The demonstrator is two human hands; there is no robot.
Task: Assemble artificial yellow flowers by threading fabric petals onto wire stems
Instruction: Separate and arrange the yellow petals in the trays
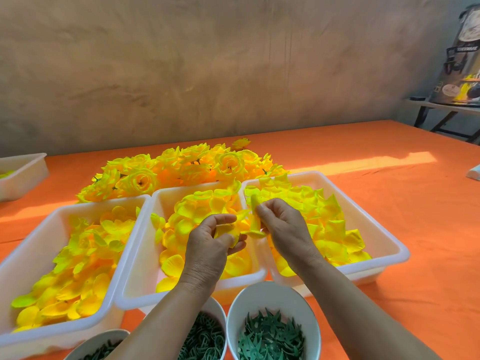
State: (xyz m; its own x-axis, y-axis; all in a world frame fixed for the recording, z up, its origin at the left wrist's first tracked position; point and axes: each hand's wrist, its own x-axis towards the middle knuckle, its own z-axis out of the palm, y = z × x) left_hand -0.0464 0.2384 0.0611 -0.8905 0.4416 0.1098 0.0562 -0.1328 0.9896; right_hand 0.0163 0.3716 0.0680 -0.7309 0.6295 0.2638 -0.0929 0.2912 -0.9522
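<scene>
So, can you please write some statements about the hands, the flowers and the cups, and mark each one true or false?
1. The left hand and the right hand both hold yellow petals. True.
2. The finished flowers lie on the floor. False: they lie on the tablecloth, behind the trays.
3. The right cup holds green pieces. True.
4. The tablecloth is blue. False: it is orange.

Glossy plastic trays, cloth petals
</scene>
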